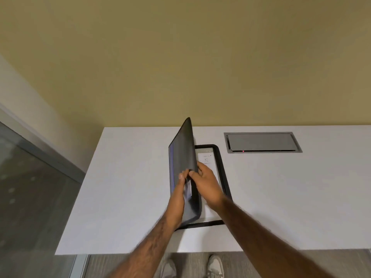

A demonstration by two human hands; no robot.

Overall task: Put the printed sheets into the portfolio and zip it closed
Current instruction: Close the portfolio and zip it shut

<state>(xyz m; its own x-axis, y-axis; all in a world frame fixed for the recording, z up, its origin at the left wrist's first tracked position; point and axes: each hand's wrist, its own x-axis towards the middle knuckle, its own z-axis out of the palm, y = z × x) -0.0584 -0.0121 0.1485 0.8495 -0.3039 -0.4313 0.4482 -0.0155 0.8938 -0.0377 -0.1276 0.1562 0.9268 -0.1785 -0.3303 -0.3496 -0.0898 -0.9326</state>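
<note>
A black zip portfolio (222,169) lies open on the white table (124,177). Its right half rests flat, with white printed sheets (206,157) lying inside it. Its left cover (183,145) stands nearly upright, tilted over the flat half. My left hand (178,193) grips the cover's near edge from the left. My right hand (206,183) pinches the same edge from the right, above the sheets. The zipper pull is not visible.
A grey metal cable hatch (261,142) with a small red light is set into the table at the back right. A yellow wall (180,57) rises behind the table. A glass partition (30,187) stands left. My shoes (214,265) show below the front edge.
</note>
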